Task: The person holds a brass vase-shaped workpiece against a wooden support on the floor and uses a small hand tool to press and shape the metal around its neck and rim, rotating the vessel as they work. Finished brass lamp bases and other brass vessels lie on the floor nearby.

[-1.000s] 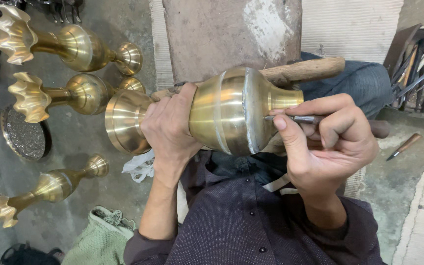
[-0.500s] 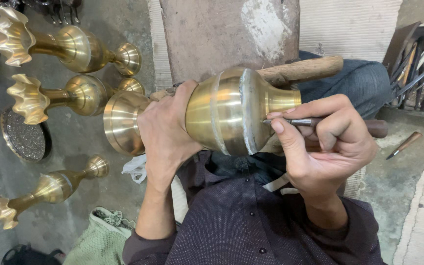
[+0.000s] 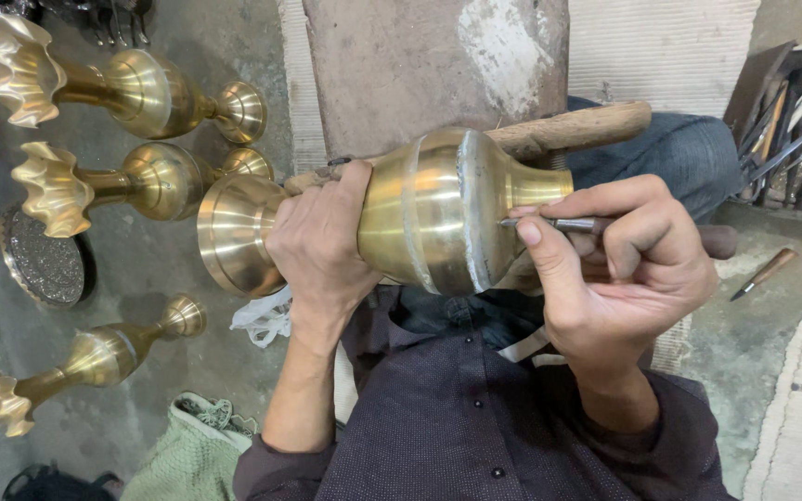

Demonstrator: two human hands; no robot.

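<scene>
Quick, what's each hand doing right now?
Left hand: closed around the brass vase, steadying it.
Right hand: closed on a thin metal tool, tip against the vase.

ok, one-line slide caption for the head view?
Left hand steadies a brass vase on a wooden rest while right hand presses a metal tool to it.

Golden brass vase (image 3: 429, 218), dark dotted shirt (image 3: 475, 427), green cloth (image 3: 192, 459), seemingly embossed grey plate (image 3: 39, 264)
</scene>
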